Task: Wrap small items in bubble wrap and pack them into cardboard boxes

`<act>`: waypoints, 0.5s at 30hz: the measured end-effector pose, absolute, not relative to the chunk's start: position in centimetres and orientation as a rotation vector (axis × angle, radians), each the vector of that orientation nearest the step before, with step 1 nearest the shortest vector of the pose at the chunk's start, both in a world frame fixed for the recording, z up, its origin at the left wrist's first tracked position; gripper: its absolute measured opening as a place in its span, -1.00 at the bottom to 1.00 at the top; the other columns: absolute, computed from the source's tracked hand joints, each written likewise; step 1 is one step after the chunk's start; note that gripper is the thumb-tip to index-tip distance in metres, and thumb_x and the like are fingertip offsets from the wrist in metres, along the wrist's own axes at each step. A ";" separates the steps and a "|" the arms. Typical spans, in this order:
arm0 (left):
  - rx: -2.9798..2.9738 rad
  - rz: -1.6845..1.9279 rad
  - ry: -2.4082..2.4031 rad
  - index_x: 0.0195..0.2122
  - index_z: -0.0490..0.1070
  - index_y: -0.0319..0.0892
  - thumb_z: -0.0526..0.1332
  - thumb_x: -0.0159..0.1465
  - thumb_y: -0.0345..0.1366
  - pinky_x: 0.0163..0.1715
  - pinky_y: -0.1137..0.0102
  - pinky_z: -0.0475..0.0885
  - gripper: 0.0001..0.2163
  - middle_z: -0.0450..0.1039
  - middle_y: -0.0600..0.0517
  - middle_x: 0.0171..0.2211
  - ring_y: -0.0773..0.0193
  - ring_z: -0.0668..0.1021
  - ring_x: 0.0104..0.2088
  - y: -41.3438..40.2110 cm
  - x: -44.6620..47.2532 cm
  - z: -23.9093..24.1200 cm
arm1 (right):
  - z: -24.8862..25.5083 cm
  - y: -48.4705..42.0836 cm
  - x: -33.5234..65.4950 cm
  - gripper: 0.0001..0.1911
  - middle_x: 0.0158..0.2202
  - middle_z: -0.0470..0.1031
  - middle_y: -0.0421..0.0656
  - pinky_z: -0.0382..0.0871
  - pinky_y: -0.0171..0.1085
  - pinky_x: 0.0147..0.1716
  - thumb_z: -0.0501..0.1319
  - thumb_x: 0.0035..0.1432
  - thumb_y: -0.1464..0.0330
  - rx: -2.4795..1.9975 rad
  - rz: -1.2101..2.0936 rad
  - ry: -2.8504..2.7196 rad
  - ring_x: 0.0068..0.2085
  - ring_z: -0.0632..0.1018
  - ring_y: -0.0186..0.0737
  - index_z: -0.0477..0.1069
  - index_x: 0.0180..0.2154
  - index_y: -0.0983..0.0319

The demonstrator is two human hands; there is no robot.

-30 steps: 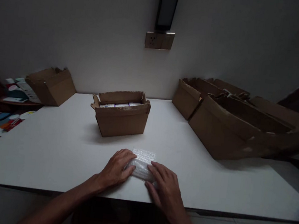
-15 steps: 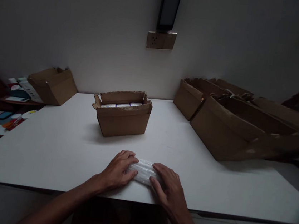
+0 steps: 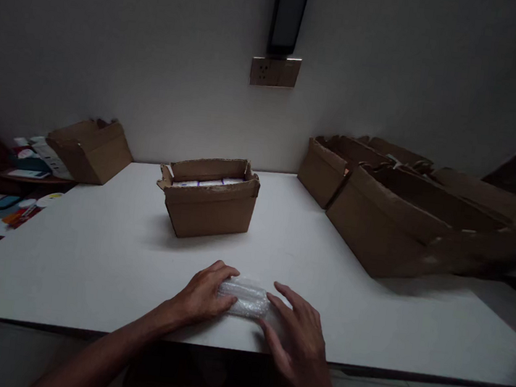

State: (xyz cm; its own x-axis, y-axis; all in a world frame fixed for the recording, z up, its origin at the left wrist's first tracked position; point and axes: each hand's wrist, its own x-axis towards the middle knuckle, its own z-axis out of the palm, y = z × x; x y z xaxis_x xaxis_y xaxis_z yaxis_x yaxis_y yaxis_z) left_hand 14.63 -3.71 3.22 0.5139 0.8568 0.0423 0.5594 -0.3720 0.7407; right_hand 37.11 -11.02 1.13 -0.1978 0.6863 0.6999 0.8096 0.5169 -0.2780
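Note:
A small bundle wrapped in clear bubble wrap (image 3: 246, 298) lies on the white table (image 3: 92, 261) near its front edge. My left hand (image 3: 202, 293) rests on the bundle's left end with fingers curled over it. Just right of the bundle, my right hand (image 3: 300, 335) has its fingers spread, their tips at or barely off its right end. Behind them an open cardboard box (image 3: 208, 203) holds white packets with purple marks.
Two large open cardboard boxes (image 3: 404, 216) lie tilted at the table's right. Another cardboard box (image 3: 90, 148) sits at the far left beside a low shelf of small items (image 3: 28, 161). A wall socket (image 3: 275, 72) is on the wall above.
The loose flap of bubble wrap beyond the bundle has been rolled in, so the bundle is more compact. My right hand has slid off it to the right and opened; my left hand has kept its place.

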 end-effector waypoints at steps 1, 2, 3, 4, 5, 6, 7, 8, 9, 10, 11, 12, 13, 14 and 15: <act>2.052 0.578 1.163 0.05 0.40 -0.15 0.22 0.17 -0.32 -0.12 0.30 0.40 -0.61 0.43 -0.04 -0.10 0.16 0.50 -0.14 -3.8 14.7 3.3 | 1.3 -11.1 36.8 -0.67 0.08 0.48 0.03 0.40 -0.04 -0.03 0.20 0.26 0.41 -1.199 -0.205 -1.979 0.07 0.49 -0.01 0.36 0.06 0.20; 2.030 0.594 1.176 0.04 0.41 -0.17 0.22 0.16 -0.31 -0.11 0.30 0.39 -0.62 0.43 -0.04 -0.11 0.15 0.50 -0.14 -3.8 14.8 3.4 | 1.4 -11.2 36.4 -0.67 0.08 0.48 0.02 0.38 -0.04 -0.02 0.19 0.25 0.43 -1.178 -0.217 -2.023 0.07 0.48 -0.01 0.36 0.06 0.20; 2.010 0.612 1.186 0.02 0.42 -0.19 0.22 0.15 -0.32 -0.10 0.30 0.38 -0.63 0.44 -0.04 -0.12 0.15 0.50 -0.13 -3.9 14.9 3.6 | 1.4 -11.2 35.9 -0.65 0.08 0.48 0.02 0.37 -0.03 -0.01 0.18 0.24 0.45 -1.170 -0.226 -2.068 0.08 0.47 -0.01 0.36 0.06 0.21; 1.990 0.629 1.193 0.00 0.43 -0.20 0.23 0.14 -0.32 -0.10 0.30 0.38 -0.63 0.45 -0.05 -0.14 0.15 0.50 -0.13 -4.0 15.0 3.7 | 1.3 -11.2 35.5 -0.64 0.10 0.47 0.02 0.36 -0.02 -0.01 0.17 0.23 0.47 -1.174 -0.234 -2.106 0.08 0.46 0.00 0.37 0.07 0.21; 1.965 0.643 1.197 -0.01 0.44 -0.21 0.23 0.13 -0.33 -0.09 0.30 0.37 -0.64 0.46 -0.05 -0.15 0.15 0.49 -0.14 -4.2 15.2 3.9 | 1.2 -11.1 35.1 -0.63 0.11 0.47 0.03 0.35 0.00 -0.01 0.16 0.22 0.48 -1.184 -0.245 -2.135 0.09 0.46 0.02 0.37 0.07 0.22; 1.930 0.652 1.198 -0.01 0.44 -0.21 0.23 0.12 -0.33 -0.10 0.30 0.36 -0.63 0.46 -0.04 -0.16 0.15 0.49 -0.15 -4.3 15.3 4.2 | 1.1 -11.0 34.7 -0.62 0.11 0.47 0.04 0.34 0.01 -0.01 0.15 0.22 0.50 -1.196 -0.256 -2.152 0.09 0.45 0.03 0.37 0.08 0.23; 1.885 0.654 1.199 -0.01 0.44 -0.21 0.23 0.12 -0.33 -0.11 0.31 0.36 -0.62 0.46 -0.04 -0.17 0.16 0.49 -0.16 -4.5 15.3 4.4 | 1.0 -10.8 34.5 -0.62 0.10 0.48 0.05 0.34 0.01 -0.02 0.13 0.22 0.51 -1.206 -0.265 -2.155 0.08 0.46 0.04 0.38 0.07 0.24; 1.830 0.649 1.193 0.01 0.43 -0.21 0.24 0.13 -0.31 -0.13 0.31 0.37 -0.61 0.46 -0.04 -0.18 0.16 0.48 -0.17 -4.8 15.3 4.6 | 1.0 -10.6 34.3 -0.63 0.08 0.49 0.05 0.34 0.00 -0.03 0.12 0.22 0.53 -1.209 -0.271 -2.144 0.07 0.47 0.03 0.39 0.06 0.25; 1.773 0.648 1.174 0.04 0.42 -0.20 0.25 0.14 -0.27 -0.14 0.32 0.37 -0.60 0.46 -0.03 -0.18 0.17 0.48 -0.18 -5.0 15.2 4.8 | 1.0 -10.4 34.3 -0.63 0.06 0.51 0.04 0.35 -0.01 -0.04 0.10 0.22 0.55 -1.203 -0.267 -2.123 0.04 0.49 0.01 0.39 0.04 0.24; 1.715 0.658 1.142 0.06 0.40 -0.19 0.25 0.17 -0.23 -0.16 0.33 0.37 -0.58 0.45 -0.03 -0.18 0.18 0.48 -0.19 -5.2 15.0 4.9 | 1.0 -10.2 34.4 -0.63 0.03 0.53 0.02 0.35 -0.03 -0.06 0.08 0.22 0.57 -1.179 -0.256 -2.095 0.01 0.51 -0.02 0.40 0.03 0.24; 1.657 0.683 1.099 0.08 0.39 -0.18 0.25 0.20 -0.18 -0.16 0.33 0.38 -0.57 0.44 -0.03 -0.18 0.18 0.48 -0.19 -5.4 14.8 5.0 | 1.1 -10.1 34.5 -0.62 -0.01 0.56 -0.01 0.37 -0.07 -0.08 0.07 0.22 0.58 -1.146 -0.229 -2.060 -0.03 0.53 -0.06 0.39 0.03 0.23; 1.600 0.720 1.053 0.10 0.37 -0.18 0.23 0.23 -0.14 -0.16 0.33 0.39 -0.57 0.44 -0.04 -0.16 0.19 0.48 -0.18 -5.6 14.6 5.2 | 1.2 -10.0 34.7 -0.61 -0.04 0.57 -0.04 0.38 -0.10 -0.10 0.06 0.22 0.58 -1.118 -0.180 -2.016 -0.06 0.55 -0.09 0.39 0.04 0.21; 1.548 0.765 1.015 0.11 0.36 -0.17 0.20 0.26 -0.11 -0.15 0.33 0.39 -0.57 0.44 -0.05 -0.14 0.19 0.49 -0.16 -5.8 14.4 5.2 | 1.4 -10.0 34.9 -0.62 -0.07 0.59 -0.06 0.40 -0.14 -0.11 0.07 0.23 0.56 -1.102 -0.110 -1.964 -0.09 0.56 -0.12 0.39 0.04 0.19; 1.513 0.812 0.992 0.12 0.34 -0.16 0.18 0.29 -0.10 -0.13 0.33 0.40 -0.58 0.44 -0.06 -0.11 0.19 0.49 -0.14 -6.0 14.2 5.3 | 1.6 -10.0 35.1 -0.64 -0.09 0.60 -0.09 0.42 -0.18 -0.14 0.09 0.25 0.53 -1.107 -0.019 -1.902 -0.11 0.57 -0.14 0.40 0.04 0.18; 1.502 0.857 0.993 0.12 0.34 -0.16 0.17 0.29 -0.11 -0.11 0.32 0.40 -0.59 0.44 -0.08 -0.07 0.18 0.49 -0.12 -6.1 14.1 5.4 | 1.8 -10.1 35.2 -0.68 -0.11 0.60 -0.10 0.44 -0.22 -0.16 0.11 0.27 0.49 -1.134 0.094 -1.831 -0.13 0.59 -0.16 0.41 0.03 0.17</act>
State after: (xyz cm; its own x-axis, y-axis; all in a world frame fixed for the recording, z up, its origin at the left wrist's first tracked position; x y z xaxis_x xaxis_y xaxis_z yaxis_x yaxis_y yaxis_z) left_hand 14.11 -6.10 5.35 0.3892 0.9211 0.0027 0.1376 -0.0610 0.9886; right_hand 35.16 -10.07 1.79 -0.1228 0.7300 0.6723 0.6573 0.5674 -0.4960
